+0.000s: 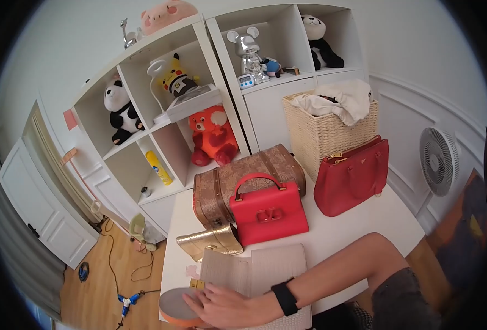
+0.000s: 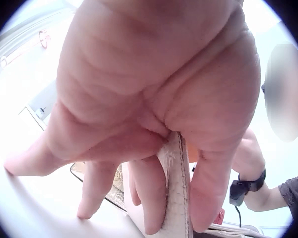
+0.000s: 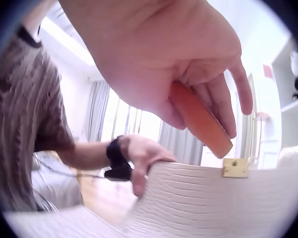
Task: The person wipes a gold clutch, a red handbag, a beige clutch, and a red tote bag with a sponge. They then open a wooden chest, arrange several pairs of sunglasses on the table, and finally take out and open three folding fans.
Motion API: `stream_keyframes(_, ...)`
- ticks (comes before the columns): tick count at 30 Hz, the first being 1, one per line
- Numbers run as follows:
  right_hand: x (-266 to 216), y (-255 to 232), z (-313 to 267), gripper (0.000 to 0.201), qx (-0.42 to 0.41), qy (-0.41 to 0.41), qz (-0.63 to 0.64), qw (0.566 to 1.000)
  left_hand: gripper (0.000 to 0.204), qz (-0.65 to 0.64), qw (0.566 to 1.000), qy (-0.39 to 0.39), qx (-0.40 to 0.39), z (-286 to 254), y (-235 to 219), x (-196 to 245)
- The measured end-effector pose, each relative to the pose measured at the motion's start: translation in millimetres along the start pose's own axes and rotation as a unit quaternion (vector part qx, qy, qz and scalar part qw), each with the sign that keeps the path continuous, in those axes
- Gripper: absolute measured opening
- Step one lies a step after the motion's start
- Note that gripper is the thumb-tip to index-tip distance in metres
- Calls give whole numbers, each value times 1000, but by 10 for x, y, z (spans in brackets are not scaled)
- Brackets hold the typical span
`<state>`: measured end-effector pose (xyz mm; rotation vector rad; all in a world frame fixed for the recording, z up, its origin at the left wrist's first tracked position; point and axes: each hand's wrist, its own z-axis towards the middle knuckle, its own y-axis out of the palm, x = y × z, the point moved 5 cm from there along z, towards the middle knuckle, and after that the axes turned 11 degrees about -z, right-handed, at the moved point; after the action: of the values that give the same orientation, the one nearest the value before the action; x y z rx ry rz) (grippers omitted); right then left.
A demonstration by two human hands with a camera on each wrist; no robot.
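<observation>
An open cream bag with a crocodile-like texture (image 1: pixel 279 267) (image 3: pixel 188 198) lies near the table's front edge, with a gold clasp (image 1: pixel 197 284) (image 3: pixel 236 167) on its flap. My right hand (image 1: pixel 232 308) (image 3: pixel 164 54) holds an orange-edged piece (image 3: pixel 201 121), whose round grey top (image 1: pixel 178 303) shows in the head view, beside the clasp. In the left wrist view my left hand (image 2: pixel 154 94) grips a cream panel (image 2: pixel 176 188) between thumb and fingers. The right wrist view shows that left hand (image 3: pixel 144 156) at the bag's edge; the head view does not.
Behind the bag stand a gold pouch (image 1: pixel 210 242), a red handbag (image 1: pixel 271 214), a brown patterned case (image 1: pixel 243 170) and a larger dark red bag (image 1: pixel 353 179). A wicker basket (image 1: pixel 331 137) and white shelves (image 1: pixel 227 82) are farther back; a fan (image 1: pixel 439 161) is right.
</observation>
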<state>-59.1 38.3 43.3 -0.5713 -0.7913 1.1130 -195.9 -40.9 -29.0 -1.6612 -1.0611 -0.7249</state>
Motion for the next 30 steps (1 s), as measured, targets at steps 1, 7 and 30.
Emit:
stream_keyframes(1,46,64,21,38,-1,-3,2,1000,83,15,1000,6,10,-9,9,19)
stream_keyframes(7,317,377,14,44,-245,-20,4,969,80,-144,984,-100,7,-116,22,-37)
stream_keyframes(30,147,-5,-536,45,-405,-131,-100,899,76,-80,995,9,61,-121,4,-193)
